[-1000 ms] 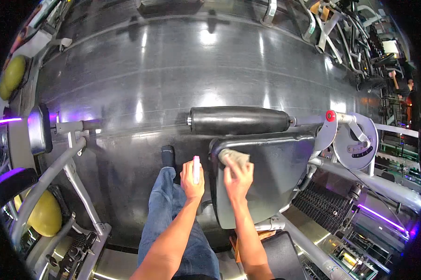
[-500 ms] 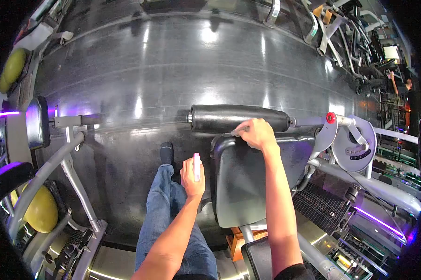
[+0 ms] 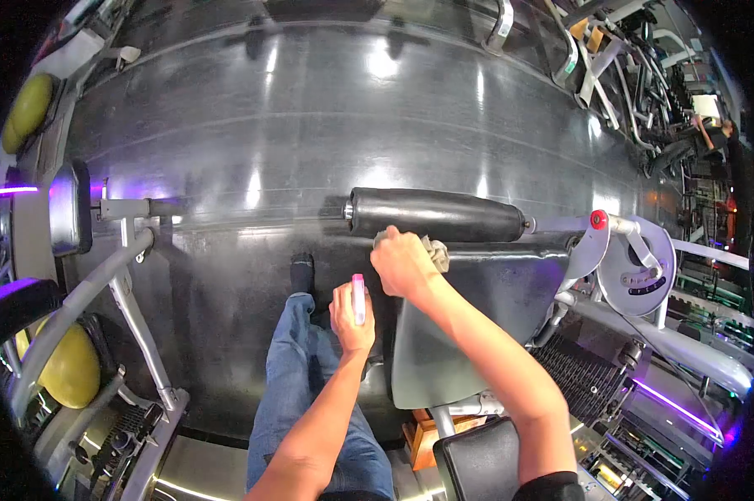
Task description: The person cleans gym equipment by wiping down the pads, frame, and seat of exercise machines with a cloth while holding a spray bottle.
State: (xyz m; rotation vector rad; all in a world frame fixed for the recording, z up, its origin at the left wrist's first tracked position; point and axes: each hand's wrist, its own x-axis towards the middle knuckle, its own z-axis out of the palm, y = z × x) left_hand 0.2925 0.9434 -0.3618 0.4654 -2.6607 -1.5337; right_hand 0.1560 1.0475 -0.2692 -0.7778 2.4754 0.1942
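My left hand (image 3: 351,319) is wrapped round a small white bottle with a pink top (image 3: 358,299), held upright left of the black padded seat (image 3: 469,326). My right hand (image 3: 403,264) is closed on a crumpled pale cloth (image 3: 435,253) at the seat's upper left corner. Part of the cloth shows to the right of the knuckles, and the fingertips are hidden. Just above the seat lies a black roller pad (image 3: 435,214), close to my right hand.
A grey machine frame with a round plate (image 3: 636,265) stands at the right. Another metal frame (image 3: 139,326) and yellow balls (image 3: 69,365) are at the left. A wooden block (image 3: 422,442) sits below the seat. A person (image 3: 701,142) is far off at the upper right.
My right hand first moved from the seat's left part to its top edge, then left to the upper left corner, with the cloth. My left hand keeps the bottle in nearly the same place.
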